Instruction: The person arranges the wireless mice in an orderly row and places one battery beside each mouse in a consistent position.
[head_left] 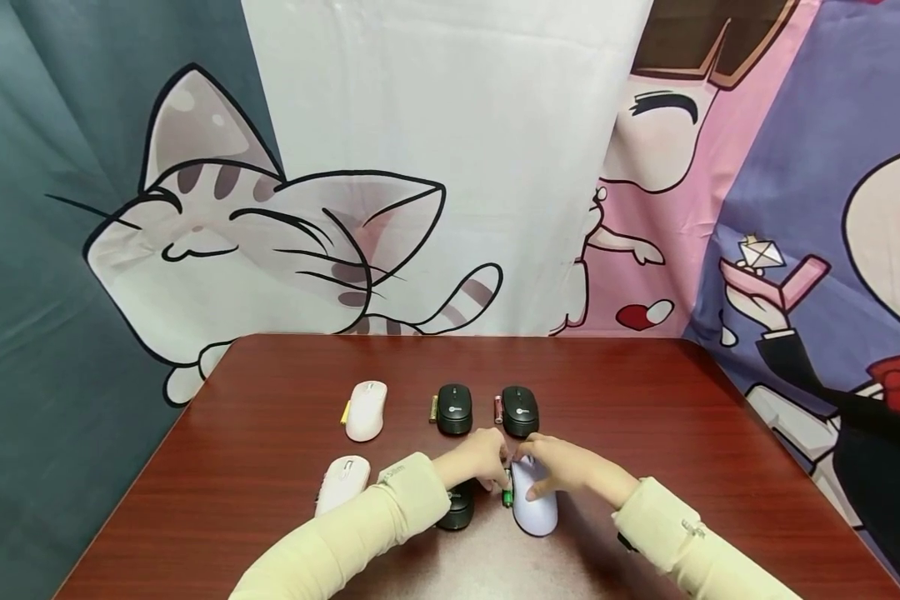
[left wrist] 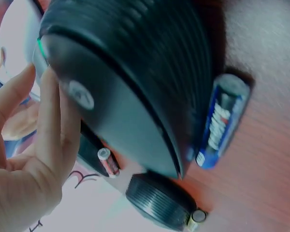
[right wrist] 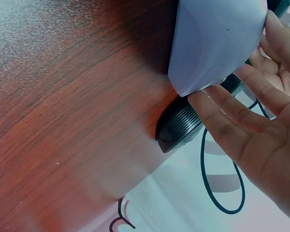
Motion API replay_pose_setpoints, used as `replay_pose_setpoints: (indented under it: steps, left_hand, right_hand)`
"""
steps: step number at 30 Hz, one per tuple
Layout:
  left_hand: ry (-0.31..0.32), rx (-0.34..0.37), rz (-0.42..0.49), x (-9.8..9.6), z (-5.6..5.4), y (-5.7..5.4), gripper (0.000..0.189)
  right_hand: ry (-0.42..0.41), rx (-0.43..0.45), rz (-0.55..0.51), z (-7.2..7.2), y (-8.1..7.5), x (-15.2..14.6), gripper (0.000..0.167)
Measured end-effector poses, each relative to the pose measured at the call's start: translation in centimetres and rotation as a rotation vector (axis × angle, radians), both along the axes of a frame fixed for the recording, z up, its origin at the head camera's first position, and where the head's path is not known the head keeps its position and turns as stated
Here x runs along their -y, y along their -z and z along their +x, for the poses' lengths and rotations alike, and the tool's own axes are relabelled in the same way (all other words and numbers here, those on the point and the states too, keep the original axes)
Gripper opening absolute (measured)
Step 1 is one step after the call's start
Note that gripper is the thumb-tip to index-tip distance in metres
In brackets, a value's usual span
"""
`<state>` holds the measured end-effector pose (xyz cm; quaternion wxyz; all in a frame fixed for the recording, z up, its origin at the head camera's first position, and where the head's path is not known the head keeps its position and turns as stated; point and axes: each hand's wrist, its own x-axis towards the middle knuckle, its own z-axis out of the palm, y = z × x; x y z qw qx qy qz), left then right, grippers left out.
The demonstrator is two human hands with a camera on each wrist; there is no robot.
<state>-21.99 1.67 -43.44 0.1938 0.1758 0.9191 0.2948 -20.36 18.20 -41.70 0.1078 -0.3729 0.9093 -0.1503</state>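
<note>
In the head view my left hand [head_left: 480,454] reaches over a black mouse [head_left: 457,510] and pinches at the far end of a green battery [head_left: 507,498]. That battery lies along the left side of a lavender mouse [head_left: 532,504]. In the left wrist view my thumb and fingers come together beside the battery, largely hidden behind the black mouse [left wrist: 125,96]. My right hand [head_left: 562,465] holds the lavender mouse, thumb over its left side and fingertips at its front end. In the right wrist view several fingertips touch the shell of the lavender mouse [right wrist: 217,43].
Farther back on the brown table [head_left: 630,392] stand two black mice, one beside a yellowish battery [head_left: 433,408], one beside a red battery [head_left: 498,408]. White mice [head_left: 366,411] sit at the left. A blue battery [left wrist: 222,123] lies beside the nearer black mouse. A printed cloth [head_left: 450,125] hangs behind.
</note>
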Motion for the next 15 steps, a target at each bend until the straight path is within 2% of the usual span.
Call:
replay_pose_setpoints:
  steps: [5,8,12,15]
  left_hand:
    - [0.046,-0.028,0.030,1.1,-0.1,-0.6,0.041]
    - [0.085,-0.096,0.069,2.2,-0.4,-0.8,0.041]
    - [0.136,-0.205,0.149,4.0,-0.7,-0.9,0.036]
    - [0.128,-0.272,0.222,5.8,-0.9,-1.0,0.031]
  right_hand:
    - [0.032,0.029,0.005,-0.2,-0.5,-0.2,0.043]
    - [0.053,0.027,-0.015,-0.6,-0.8,-0.4,0.041]
    - [0.075,-0.035,-0.068,-1.1,-0.9,-1.1,0.037]
    - [0.115,-0.106,-0.123,-1.4,-0.7,-1.6,0.033]
